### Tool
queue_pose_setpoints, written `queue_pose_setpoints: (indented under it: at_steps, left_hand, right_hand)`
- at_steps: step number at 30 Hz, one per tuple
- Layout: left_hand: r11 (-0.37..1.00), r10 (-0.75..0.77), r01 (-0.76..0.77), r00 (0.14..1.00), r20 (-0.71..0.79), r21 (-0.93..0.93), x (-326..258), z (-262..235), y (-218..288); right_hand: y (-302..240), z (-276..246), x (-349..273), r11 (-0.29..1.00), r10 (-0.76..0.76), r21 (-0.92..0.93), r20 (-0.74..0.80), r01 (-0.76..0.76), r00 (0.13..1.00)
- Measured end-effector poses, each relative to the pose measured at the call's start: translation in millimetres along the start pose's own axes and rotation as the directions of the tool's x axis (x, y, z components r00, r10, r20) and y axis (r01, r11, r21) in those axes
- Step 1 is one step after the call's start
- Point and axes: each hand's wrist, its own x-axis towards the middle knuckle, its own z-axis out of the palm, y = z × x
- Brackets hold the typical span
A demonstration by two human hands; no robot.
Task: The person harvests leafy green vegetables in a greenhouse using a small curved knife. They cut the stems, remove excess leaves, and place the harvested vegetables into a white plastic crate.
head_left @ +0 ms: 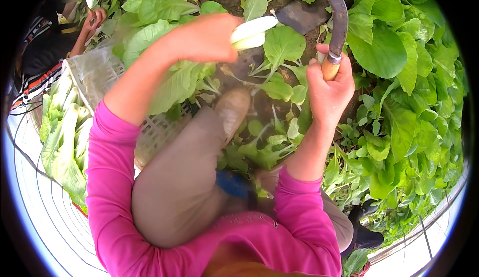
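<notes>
My left hand (212,38), a little blurred, is closed round a leafy green vegetable. Its thick white stem ends (254,31) stick out to the right past my fist, and large leaves (175,91) hang below my forearm. In my right hand (330,97) is a sickle, gripped by its short wooden handle (330,70). The curved, dark-stained blade (339,25) points up and bends left at its tip. A small pale piece shows by my right fingertips; what it is I cannot tell. Between the hands, loose leaves (283,46) lie on the soil.
A dense row of leafy greens (399,122) grows at the right. At the left are a pale plastic crate (95,67) and a pile of cut greens (67,135). Another person's hand (96,19) is at the upper left. My shoe (233,108) is among fallen leaves.
</notes>
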Motion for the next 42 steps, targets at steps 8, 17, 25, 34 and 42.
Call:
queue_pose_setpoints:
  at_steps: [8,17,25,34,42]
  left_hand:
    - [0.989,-0.047,0.031,0.993,-0.110,-0.144,-7.7,-59.6,-76.5]
    - [0.960,-0.277,0.277,0.961,0.000,-0.045,32.6,-32.8,-132.0]
    - [0.938,-0.339,0.338,0.941,-0.005,-0.076,39.9,-31.7,-150.7]
    - [0.905,-0.423,0.424,0.906,0.023,-0.044,46.0,-26.0,-163.5]
    - [0.883,-0.401,0.405,0.914,0.069,-0.236,40.1,-29.7,-170.0]
  right_hand:
    - [49.1,46.4,-6.6,0.789,0.121,-0.567,0.520,0.236,0.846]
    - [90.3,122.4,62.3,0.755,0.159,-0.644,0.361,0.123,0.919]
    - [108.0,104.0,22.5,0.909,0.086,-0.414,0.267,0.034,0.960]
    - [77.5,155.7,5.6,0.861,0.066,-0.471,0.476,0.191,0.877]
    - [99.5,193.6,45.7,0.832,0.151,-0.510,0.587,0.218,0.796]
